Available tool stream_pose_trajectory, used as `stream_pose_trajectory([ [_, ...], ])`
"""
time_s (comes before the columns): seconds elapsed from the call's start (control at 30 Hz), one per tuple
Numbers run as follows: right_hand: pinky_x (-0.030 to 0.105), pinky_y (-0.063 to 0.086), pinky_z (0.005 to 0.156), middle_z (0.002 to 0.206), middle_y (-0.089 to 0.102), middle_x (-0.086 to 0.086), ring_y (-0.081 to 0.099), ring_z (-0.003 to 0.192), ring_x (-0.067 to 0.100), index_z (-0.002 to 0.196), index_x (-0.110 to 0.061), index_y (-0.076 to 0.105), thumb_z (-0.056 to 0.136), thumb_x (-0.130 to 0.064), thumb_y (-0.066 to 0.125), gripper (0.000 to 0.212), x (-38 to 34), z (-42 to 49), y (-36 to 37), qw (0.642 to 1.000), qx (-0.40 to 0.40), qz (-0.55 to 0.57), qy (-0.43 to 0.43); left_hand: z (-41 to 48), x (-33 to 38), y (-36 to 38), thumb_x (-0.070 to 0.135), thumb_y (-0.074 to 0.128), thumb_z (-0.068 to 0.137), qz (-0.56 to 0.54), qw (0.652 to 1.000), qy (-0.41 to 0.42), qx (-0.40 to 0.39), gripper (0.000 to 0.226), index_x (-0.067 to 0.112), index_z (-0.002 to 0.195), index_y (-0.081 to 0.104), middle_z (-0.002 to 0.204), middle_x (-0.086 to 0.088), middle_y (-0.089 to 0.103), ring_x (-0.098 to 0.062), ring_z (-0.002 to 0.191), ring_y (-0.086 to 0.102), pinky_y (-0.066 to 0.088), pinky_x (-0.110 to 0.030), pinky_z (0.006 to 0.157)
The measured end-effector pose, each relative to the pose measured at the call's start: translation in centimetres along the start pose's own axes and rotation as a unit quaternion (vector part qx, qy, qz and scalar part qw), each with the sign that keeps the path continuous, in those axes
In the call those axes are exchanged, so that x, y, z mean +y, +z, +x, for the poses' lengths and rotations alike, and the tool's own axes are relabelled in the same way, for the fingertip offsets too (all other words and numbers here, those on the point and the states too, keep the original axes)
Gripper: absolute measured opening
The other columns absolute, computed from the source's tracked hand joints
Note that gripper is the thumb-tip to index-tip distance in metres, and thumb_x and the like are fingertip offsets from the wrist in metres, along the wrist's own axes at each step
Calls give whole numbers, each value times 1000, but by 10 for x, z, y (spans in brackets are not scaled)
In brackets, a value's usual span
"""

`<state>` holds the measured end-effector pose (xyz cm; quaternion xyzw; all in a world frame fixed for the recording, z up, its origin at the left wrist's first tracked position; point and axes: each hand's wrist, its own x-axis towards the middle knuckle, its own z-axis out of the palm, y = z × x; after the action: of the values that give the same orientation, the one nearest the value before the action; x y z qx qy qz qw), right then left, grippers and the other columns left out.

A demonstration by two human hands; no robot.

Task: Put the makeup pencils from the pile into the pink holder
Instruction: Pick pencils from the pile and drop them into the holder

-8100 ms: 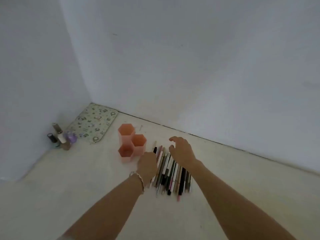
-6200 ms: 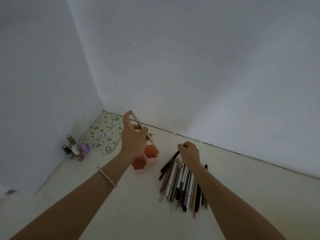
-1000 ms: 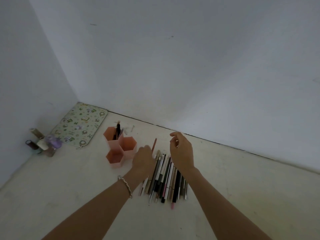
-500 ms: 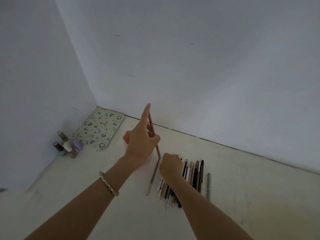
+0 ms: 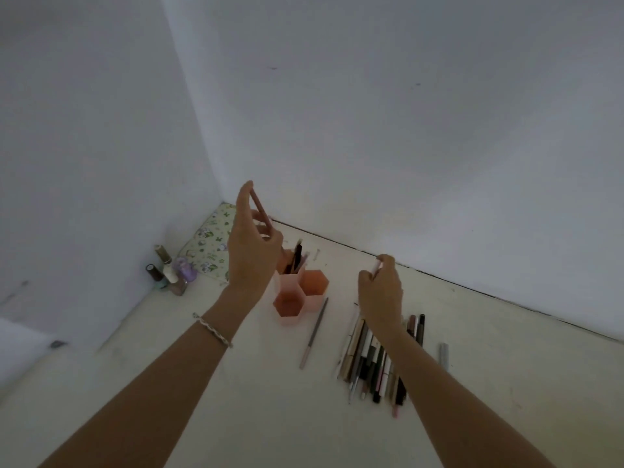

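Note:
The pink holder (image 5: 297, 300) has three hexagonal cups and stands on the pale floor. Several pencils stick up from its far cup. My left hand (image 5: 251, 251) is raised over that far cup, shut on a reddish pencil (image 5: 260, 207) that slants down toward the cup. To the right, my right hand (image 5: 381, 293) hovers above the top of the pencil pile (image 5: 374, 363), pinching a light pink pencil (image 5: 375, 266) at its fingertips. One grey pencil (image 5: 314, 332) lies alone between the holder and the pile.
Several small nail polish bottles (image 5: 169, 273) stand by the left wall. A patterned mat (image 5: 209, 244) lies in the corner behind the holder. A silver pencil (image 5: 444, 356) lies just right of the pile. White walls close off the left and back.
My left hand has carried the reddish pencil up and over the holder's far cup. My right hand has lifted off the pile with a light pink pencil.

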<state>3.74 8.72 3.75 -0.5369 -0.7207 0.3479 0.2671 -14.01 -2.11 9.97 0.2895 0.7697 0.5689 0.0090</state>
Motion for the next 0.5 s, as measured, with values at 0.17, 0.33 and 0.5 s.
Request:
stream_pose_trajectory([
  [0.17,12,40,47,72,51,-4,50,55,12,125,-18,44,91,-5,51,37,-23,4,-10,986,65,135,-72,-18,-24,9,6,65,83,58,996,-20,-62,70,32,141,39,115,1,58,-15,97,63,56,-29,78],
  [0.33,14,49,58,86,57,-14,63,70,2,116,-31,40,93,-12,53,32,-65,-5,0,963,69,193,-176,-25,-46,-3,5,58,79,110,993,-18,47,31,18,106,63,119,-2,56,-20,117,49,44,-31,95],
  [0.5,26,51,78,95,57,-18,61,87,7,123,-24,46,97,-15,52,28,-84,-17,32,959,17,76,-272,-33,-53,-22,-8,51,77,80,995,-65,18,32,22,87,57,94,5,58,-14,89,58,46,-20,73],
])
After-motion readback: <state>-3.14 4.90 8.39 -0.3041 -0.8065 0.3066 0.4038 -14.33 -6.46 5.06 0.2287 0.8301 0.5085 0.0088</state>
